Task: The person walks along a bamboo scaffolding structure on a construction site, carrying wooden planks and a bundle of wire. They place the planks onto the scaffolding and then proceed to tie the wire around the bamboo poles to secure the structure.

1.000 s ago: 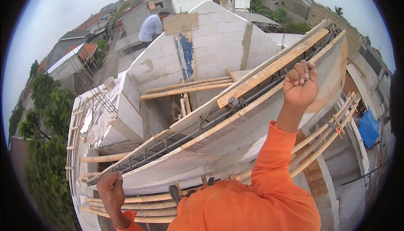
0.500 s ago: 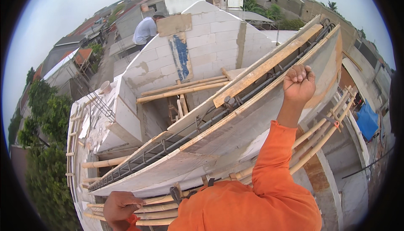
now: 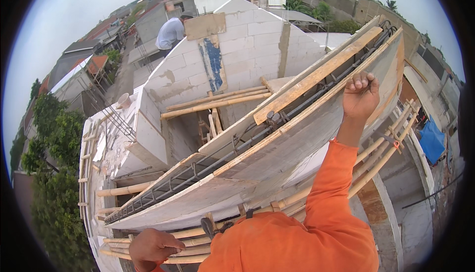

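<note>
My right hand (image 3: 361,96), in an orange sleeve (image 3: 329,185), is raised over the upper right of the formwork board (image 3: 277,160), fingers curled in. Whatever it may hold is too small to make out. My left hand (image 3: 154,246) is low at the left, above the bamboo poles (image 3: 195,242), with thumb and fingers pressed together; I cannot see what is between them. Between the two long boards of the slanting form lies a cage of dark steel bars (image 3: 198,175). A loose wooden plank (image 3: 319,76) rests along the form's upper part.
Behind the form rises a pale block wall (image 3: 242,44); another person (image 3: 170,33) is beyond its left slope. Bamboo poles (image 3: 217,103) span the opening below. A bucket (image 3: 124,101) stands on the left ledge. Bamboo scaffolding (image 3: 383,146) and a blue tarp (image 3: 432,141) are at right.
My right hand has shifted a little to the right along the board, its wrist turning. My left hand has moved slightly right and down, still closed.
</note>
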A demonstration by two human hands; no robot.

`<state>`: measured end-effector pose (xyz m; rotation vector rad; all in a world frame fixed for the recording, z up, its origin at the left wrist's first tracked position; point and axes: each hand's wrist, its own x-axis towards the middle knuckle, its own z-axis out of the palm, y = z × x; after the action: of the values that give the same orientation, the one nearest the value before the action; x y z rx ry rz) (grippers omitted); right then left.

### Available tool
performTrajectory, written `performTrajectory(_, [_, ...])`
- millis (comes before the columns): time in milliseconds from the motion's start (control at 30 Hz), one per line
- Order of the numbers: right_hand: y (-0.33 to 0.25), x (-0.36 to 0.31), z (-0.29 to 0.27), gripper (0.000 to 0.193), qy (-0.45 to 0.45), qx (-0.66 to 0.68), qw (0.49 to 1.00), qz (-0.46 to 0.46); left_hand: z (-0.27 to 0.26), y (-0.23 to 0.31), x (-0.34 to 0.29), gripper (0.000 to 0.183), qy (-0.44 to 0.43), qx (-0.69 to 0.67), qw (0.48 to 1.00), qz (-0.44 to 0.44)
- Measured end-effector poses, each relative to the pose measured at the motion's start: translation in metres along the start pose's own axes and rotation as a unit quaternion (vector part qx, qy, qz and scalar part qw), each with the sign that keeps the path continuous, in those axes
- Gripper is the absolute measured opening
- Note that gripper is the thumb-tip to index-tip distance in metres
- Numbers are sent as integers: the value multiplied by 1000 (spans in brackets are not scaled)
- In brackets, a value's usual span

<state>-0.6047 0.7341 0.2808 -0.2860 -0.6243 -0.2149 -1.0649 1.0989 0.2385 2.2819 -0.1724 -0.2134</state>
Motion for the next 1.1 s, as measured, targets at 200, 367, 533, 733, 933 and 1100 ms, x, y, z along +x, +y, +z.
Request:
performTrajectory(200, [-3,-7,-20,29,27,-22,999,-1,-14,-7,-25,17,293,-183,913,219])
performTrajectory(367, [2,-14,-9,26,38,-34,999,1,-5,-12,-11,12,529,-25,840,-117])
performTrajectory(533, [-14,-6,-17,24,2,-56,998,-5,11,6,32,13,159,210,940,-219])
performTrajectory(733, [-32,-2,-42,23,37,-68,997,8,-3,6,23,15,63,102,991,-62])
performTrajectory(933, [-39,-8,-59,26,75,-72,995,-3,-15,-6,6,15,67,-39,997,13])
performTrajectory(1100, [-44,-10,-74,26,43,-70,997,-15,-5,2,16,15,394,20,919,-8])
